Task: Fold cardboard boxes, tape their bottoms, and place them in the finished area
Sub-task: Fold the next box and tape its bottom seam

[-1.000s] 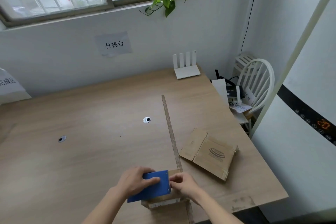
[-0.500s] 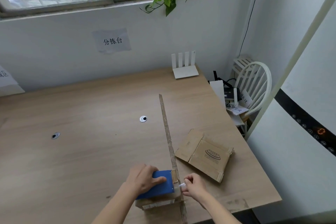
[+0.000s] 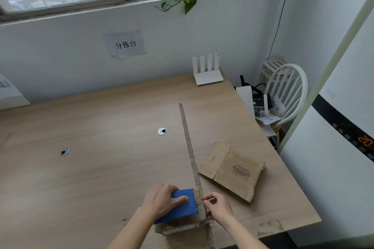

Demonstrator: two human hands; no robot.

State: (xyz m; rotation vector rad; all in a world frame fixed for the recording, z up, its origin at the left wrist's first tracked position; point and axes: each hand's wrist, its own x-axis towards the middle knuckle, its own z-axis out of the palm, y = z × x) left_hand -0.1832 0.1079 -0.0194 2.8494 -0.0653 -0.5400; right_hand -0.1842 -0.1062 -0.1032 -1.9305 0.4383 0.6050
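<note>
We are seeing the blue block (image 3: 178, 206) and the left hand (image 3: 162, 201) covering most of the box (image 3: 182, 225). We are losing the tape strip (image 3: 191, 153) past the bottom edge. We are failing to tell what the right hand (image 3: 219, 207) pinches.

Both forearms are reaching forward from the bottom edge of the view, converging toward each other. The left hand (image 3: 164, 201) is lying palm down with its fingers spread and the thumb stretched toward the right. The right hand (image 3: 219, 206) is curling its fingers, thumb and forefinger pinching together at its left side.
</note>
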